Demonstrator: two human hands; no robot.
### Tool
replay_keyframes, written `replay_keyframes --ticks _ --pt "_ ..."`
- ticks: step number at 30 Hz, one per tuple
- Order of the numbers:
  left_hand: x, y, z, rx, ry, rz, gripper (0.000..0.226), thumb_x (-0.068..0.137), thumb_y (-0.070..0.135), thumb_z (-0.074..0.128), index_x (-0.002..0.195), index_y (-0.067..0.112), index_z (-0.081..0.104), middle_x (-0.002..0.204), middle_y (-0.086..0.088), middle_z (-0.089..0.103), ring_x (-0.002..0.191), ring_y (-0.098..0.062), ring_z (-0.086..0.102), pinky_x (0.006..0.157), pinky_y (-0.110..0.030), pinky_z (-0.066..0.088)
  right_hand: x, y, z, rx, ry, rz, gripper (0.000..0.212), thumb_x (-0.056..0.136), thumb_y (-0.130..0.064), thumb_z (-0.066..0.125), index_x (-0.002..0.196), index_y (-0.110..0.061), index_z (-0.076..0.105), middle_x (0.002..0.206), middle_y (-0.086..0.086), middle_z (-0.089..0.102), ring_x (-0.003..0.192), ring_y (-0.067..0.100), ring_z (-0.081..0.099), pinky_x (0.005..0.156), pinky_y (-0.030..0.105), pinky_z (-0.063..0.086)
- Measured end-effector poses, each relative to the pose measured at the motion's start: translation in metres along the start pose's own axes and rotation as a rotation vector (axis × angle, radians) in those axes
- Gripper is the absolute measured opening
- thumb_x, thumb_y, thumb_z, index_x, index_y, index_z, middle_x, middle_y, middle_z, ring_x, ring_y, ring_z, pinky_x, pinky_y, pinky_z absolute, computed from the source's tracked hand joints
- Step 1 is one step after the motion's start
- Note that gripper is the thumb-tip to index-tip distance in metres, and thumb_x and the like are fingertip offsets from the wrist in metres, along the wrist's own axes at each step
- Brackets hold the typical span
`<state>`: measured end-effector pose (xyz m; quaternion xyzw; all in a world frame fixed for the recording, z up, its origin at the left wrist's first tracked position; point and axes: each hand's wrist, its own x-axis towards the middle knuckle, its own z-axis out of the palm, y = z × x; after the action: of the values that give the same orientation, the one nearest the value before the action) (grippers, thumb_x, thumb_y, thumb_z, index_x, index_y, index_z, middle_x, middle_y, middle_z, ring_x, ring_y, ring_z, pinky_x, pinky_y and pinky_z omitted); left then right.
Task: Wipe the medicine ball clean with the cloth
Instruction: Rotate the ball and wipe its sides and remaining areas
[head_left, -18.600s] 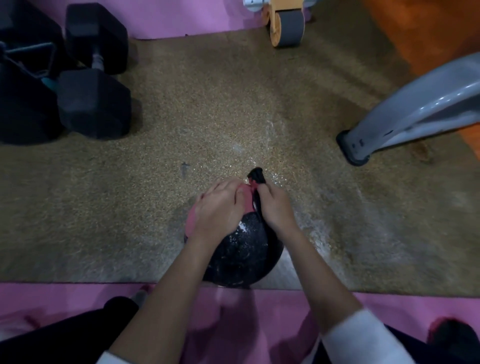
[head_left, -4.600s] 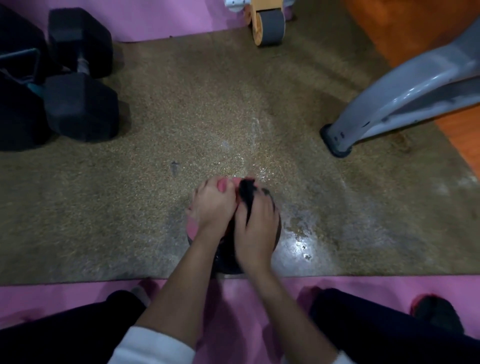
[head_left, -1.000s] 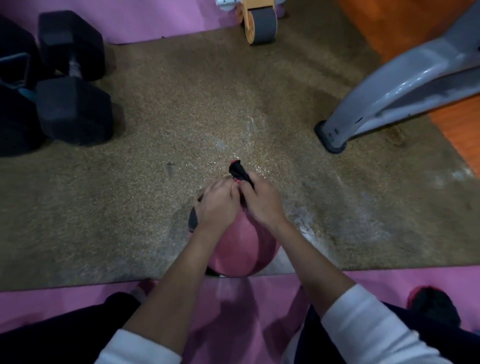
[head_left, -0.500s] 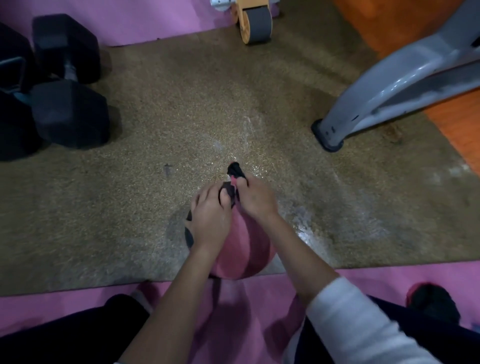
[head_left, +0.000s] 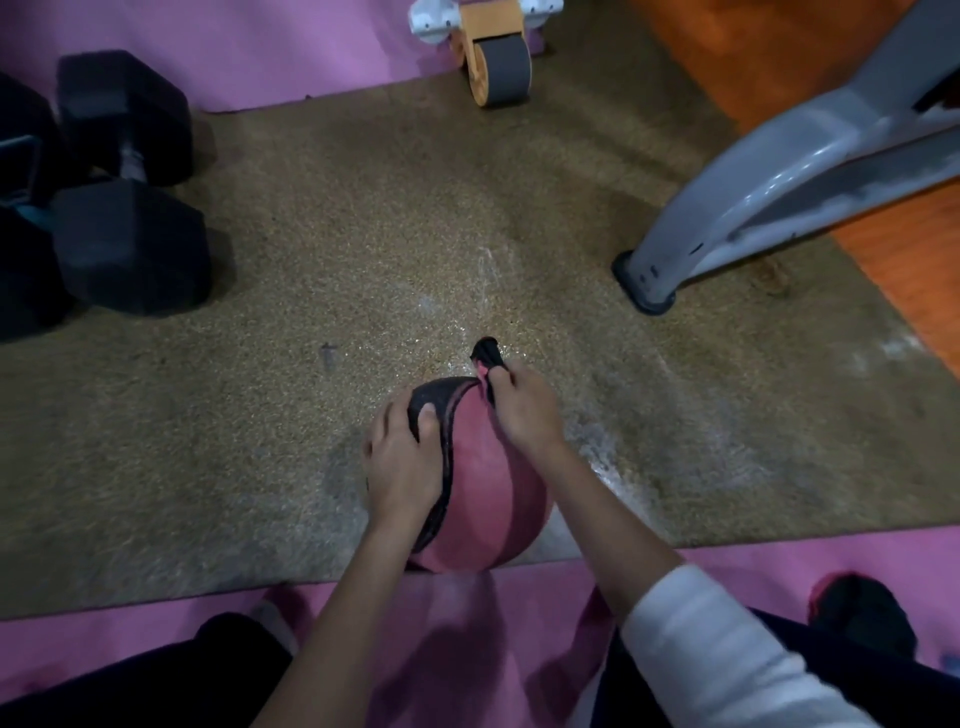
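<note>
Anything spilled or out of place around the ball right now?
Yes. Shiny wet streaks lie on the brown mat, right of the medicine ball and beyond it, like sprayed or spilled liquid. Nothing else stands out.

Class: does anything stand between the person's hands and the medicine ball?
Nothing visible does. The left hand rests on the pink-and-black medicine ball; the right hand pinches the dark cloth at its far top.
</note>
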<state>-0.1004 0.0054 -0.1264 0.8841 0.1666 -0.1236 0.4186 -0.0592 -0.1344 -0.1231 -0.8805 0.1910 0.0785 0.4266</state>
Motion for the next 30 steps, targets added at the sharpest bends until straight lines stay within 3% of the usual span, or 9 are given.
replay_keyframes --ticks 3,5,10,13,17,23,26,28,30 --pt "0.014 -0.001 -0.006 -0.097 -0.093 -0.109 0.065 0.094 0.063 0.047 0.147 0.026 0.043 0.153 -0.005 0.042 0.139 -0.028 0.041 0.115 -0.043 0.031 -0.058 0.011 0.019 -0.117 0.19 -0.162 0.031 0.097 -0.039 0.032 0.109 -0.026 0.056 0.107 -0.006 0.062 0.103 0.017 0.057 0.089 0.038 0.045" --pt "0.022 -0.001 -0.009 -0.1 -0.088 -0.132 0.071 0.087 0.07 0.051 0.145 0.029 0.047 0.147 -0.005 0.049 0.134 -0.028 0.046 0.112 -0.041 0.035 -0.088 0.018 0.027 -0.203 0.235 -0.277 0.044 0.096 -0.04 0.029 0.129 -0.022 0.051 0.131 -0.006 0.055 0.127 0.015 0.047 0.111 0.041 0.034" --pt "0.012 -0.006 -0.011 -0.07 -0.064 -0.07 0.069 0.088 0.068 0.052 0.147 0.033 0.044 0.149 -0.002 0.046 0.138 -0.026 0.042 0.112 -0.043 0.032 0.001 -0.001 -0.001 -0.071 -0.113 0.0 0.028 0.1 -0.036 0.035 0.089 -0.019 0.055 0.082 0.001 0.057 0.081 0.024 0.056 0.065 0.035 0.037" --pt "0.018 -0.007 -0.011 -0.085 -0.094 -0.103 0.074 0.083 0.076 0.046 0.144 0.034 0.046 0.146 -0.004 0.049 0.134 -0.028 0.046 0.111 -0.046 0.037 -0.01 0.001 0.008 -0.113 -0.031 -0.069 0.029 0.099 -0.037 0.033 0.094 -0.02 0.056 0.088 -0.001 0.058 0.088 0.024 0.056 0.071 0.035 0.041" --pt "0.023 -0.009 -0.013 -0.156 -0.102 -0.126 0.078 0.073 0.082 0.045 0.137 0.038 0.053 0.139 0.001 0.057 0.128 -0.023 0.052 0.11 -0.046 0.04 -0.076 0.016 0.025 -0.168 0.184 -0.339 0.042 0.094 -0.038 0.031 0.128 -0.026 0.053 0.128 -0.008 0.058 0.123 0.015 0.05 0.106 0.04 0.039" --pt "0.013 -0.012 -0.015 -0.35 -0.121 -0.22 0.068 0.076 0.072 0.066 0.135 0.04 0.053 0.128 0.009 0.057 0.118 -0.019 0.056 0.106 -0.043 0.046 0.009 0.008 0.0 0.022 -0.087 0.078 0.033 0.098 -0.039 0.033 0.075 -0.024 0.05 0.073 -0.002 0.054 0.077 0.025 0.055 0.06 0.033 0.035" --pt "0.02 -0.015 -0.013 -0.378 -0.126 -0.264 0.071 0.073 0.074 0.065 0.133 0.039 0.056 0.126 0.009 0.06 0.114 -0.016 0.059 0.105 -0.041 0.046 -0.044 0.005 0.021 -0.129 0.124 -0.136 0.03 0.095 -0.04 0.032 0.101 -0.029 0.059 0.098 -0.006 0.065 0.095 0.019 0.061 0.084 0.039 0.046" --pt "0.026 -0.021 -0.014 -0.394 -0.128 -0.263 0.072 0.065 0.079 0.065 0.126 0.041 0.061 0.121 0.009 0.067 0.11 -0.015 0.064 0.103 -0.041 0.05 -0.09 0.012 0.033 -0.238 0.2 -0.329 0.044 0.094 -0.037 0.033 0.129 -0.025 0.057 0.133 -0.005 0.059 0.13 0.018 0.049 0.109 0.042 0.033" --pt "0.03 -0.024 -0.019 -0.369 -0.183 -0.242 0.068 0.064 0.078 0.064 0.123 0.043 0.063 0.117 0.008 0.069 0.106 -0.015 0.066 0.1 -0.04 0.052 -0.083 0.016 0.023 -0.179 0.129 -0.441 0.045 0.095 -0.036 0.035 0.133 -0.023 0.055 0.137 -0.003 0.056 0.133 0.018 0.046 0.11 0.04 0.032"
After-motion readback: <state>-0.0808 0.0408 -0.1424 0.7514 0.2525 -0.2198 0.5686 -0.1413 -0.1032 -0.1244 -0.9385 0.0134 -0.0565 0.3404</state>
